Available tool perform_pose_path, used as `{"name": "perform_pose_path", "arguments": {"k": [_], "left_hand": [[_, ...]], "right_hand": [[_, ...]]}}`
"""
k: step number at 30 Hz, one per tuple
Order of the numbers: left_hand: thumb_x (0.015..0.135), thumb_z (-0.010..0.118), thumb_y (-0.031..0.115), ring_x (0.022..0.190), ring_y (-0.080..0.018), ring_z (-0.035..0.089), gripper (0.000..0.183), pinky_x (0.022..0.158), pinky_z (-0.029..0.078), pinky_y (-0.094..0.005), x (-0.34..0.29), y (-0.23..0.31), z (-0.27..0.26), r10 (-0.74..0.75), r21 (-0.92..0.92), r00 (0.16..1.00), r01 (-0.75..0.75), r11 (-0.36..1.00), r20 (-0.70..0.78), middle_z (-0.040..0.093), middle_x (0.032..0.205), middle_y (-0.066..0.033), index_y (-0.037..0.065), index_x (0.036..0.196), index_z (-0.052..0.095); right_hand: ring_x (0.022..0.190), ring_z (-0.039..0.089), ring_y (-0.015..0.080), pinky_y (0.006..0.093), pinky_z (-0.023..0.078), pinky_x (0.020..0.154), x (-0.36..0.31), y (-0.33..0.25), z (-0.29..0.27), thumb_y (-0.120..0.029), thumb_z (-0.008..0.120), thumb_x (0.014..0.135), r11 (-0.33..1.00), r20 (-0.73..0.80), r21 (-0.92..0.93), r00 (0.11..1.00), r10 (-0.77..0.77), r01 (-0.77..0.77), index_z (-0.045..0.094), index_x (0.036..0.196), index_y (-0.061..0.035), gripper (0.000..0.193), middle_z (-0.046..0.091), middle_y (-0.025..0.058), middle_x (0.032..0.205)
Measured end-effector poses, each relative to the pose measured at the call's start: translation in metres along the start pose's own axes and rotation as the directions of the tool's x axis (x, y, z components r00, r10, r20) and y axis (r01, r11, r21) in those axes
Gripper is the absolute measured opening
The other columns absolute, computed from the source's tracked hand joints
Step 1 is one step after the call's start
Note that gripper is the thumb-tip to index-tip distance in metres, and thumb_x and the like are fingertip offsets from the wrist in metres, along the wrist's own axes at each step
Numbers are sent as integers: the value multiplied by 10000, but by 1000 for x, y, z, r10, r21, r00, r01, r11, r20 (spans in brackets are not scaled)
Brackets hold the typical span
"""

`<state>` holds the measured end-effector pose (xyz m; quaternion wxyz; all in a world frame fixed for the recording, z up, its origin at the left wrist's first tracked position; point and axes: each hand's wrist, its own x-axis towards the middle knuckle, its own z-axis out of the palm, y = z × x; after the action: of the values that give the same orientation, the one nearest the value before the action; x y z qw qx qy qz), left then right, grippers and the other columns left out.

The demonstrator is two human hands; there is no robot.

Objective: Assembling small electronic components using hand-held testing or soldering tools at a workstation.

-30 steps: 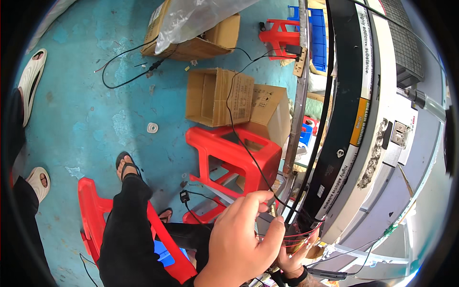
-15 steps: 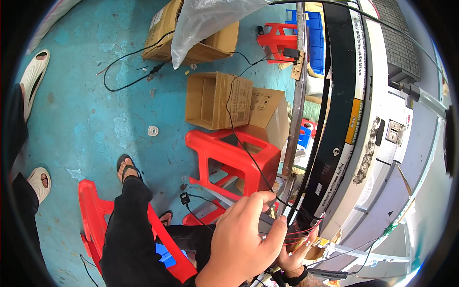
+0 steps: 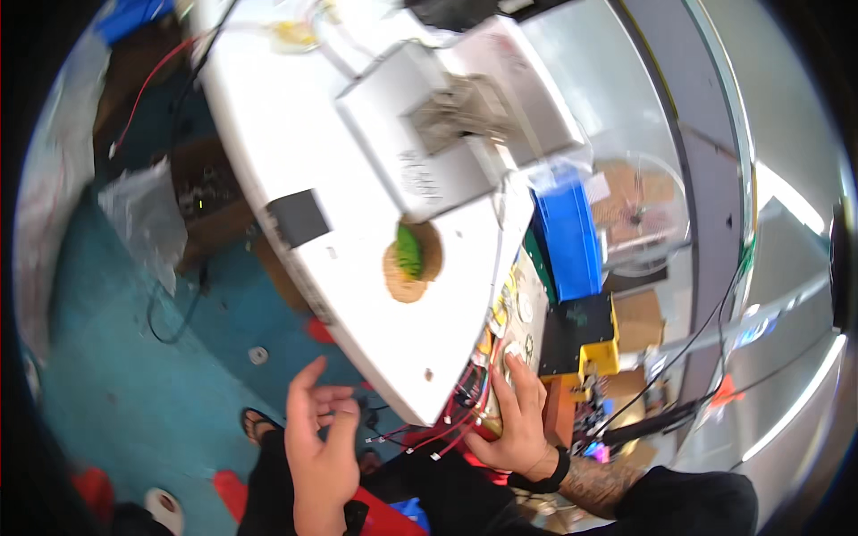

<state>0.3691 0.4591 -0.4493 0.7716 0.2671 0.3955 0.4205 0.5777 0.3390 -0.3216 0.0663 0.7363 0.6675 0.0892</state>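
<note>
Red wires [image 3: 454,429] (white-tipped), just beside right fingers [image 3: 528,386]

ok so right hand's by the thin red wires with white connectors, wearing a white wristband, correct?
Not the colour: the right hand by the thin red wires with white connectors wears a black wristband, as the head view shows.

It is bright. The white tabletop [image 3: 357,290] ahead of the left hand [image 3: 322,456] shines almost plain white. Long light tubes [image 3: 793,400] glow far right of the right hand [image 3: 516,438]. The blue-green floor [image 3: 107,393] to the left of both hands is darker. The hands look fairly clear, but the gray box [image 3: 384,125] ahead is smeary. Straight edges bend, and the corners are black.
</note>
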Motion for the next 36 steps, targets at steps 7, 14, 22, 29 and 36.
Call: {"name": "perform_pose_path", "arguments": {"k": [7,14,22,29,36], "left_hand": [[994,555,21,956,-140,594,300,889,490,-285,-5,9,-9,289,62,892,-285,956,-349,645,1058,-83,-7,1291,596],[964,590,-23,1055,-167,604,269,971,488,-319,-23,100,62,832,542,495,-641,544,-250,647,1152,-90,-11,1229,633],[890,669,135,1442,-462,440,746,1219,328,-511,43,114,149,817,821,514,-563,91,261,466,1541,-313,-73,1549,388],[891,656,195,1437,-479,454,829,1233,304,-547,49,112,123,711,918,680,-375,128,178,478,1543,-334,-97,1588,315],[901,672,271,1439,-460,472,867,1233,278,-599,53,115,135,638,949,712,-300,-99,292,487,1545,-316,-85,1601,306]], "right_hand": [[1532,336,457,582,174,1225,-24,27,-22,-430,778,776,939,-114,345,992,46,-4,324,1602,51,1059,372,276,1638],[1339,542,346,444,388,1140,100,10,-80,-131,612,987,393,-424,892,711,562,221,580,1357,38,408,588,231,1426],[768,560,145,332,447,690,310,142,-6,-248,571,1008,39,-34,999,824,566,14,705,968,4,288,633,44,864],[807,659,210,344,537,739,320,116,-19,-230,512,1044,-112,299,953,935,188,-282,711,1124,20,330,688,121,1037],[710,700,242,364,551,655,344,121,11,-189,506,1056,211,130,962,971,199,-172,739,1025,30,322,719,156,833]]}}
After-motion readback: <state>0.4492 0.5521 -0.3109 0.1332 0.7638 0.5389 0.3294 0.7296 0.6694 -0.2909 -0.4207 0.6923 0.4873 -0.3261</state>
